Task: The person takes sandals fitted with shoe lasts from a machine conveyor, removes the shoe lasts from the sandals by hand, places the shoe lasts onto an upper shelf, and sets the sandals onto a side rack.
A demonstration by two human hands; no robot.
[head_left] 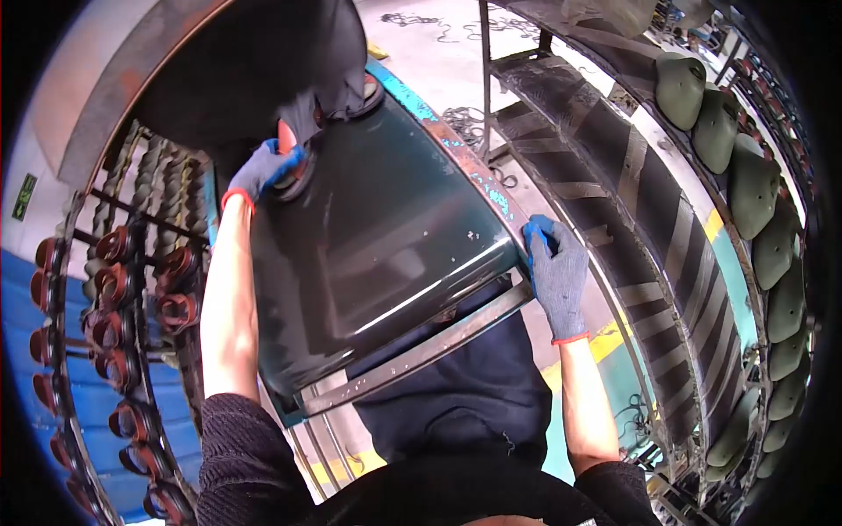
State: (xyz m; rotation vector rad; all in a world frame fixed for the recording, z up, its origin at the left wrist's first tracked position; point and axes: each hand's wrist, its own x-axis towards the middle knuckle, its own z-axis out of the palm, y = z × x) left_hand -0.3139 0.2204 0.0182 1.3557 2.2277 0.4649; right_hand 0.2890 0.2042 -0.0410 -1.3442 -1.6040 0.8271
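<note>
My left hand (pixel 267 167), in a grey glove with blue fingertips, is at the far left of the dark conveyor belt (pixel 377 228). Its fingers are closed around a red footwear piece with a dark rim (pixel 293 186), partly covered by the hand. Dark cloth (pixel 324 105) hangs just beyond it, over the mouth of a hood. Another red piece with a dark rim (pixel 367 91) shows under the cloth's right edge. At the belt's near right corner my right hand (pixel 559 272), gloved alike, has its fingers bent together beside the metal frame; what they grip, if anything, is hidden.
On the left, a rack (pixel 66 337) carries several red-brown pieces with dark rims. Curved shelving (pixel 631 219) with dark strips rises at right, and olive-green moulded pieces (pixel 752 186) line its outer side. A metal bar (pixel 421 346) crosses the belt's near end.
</note>
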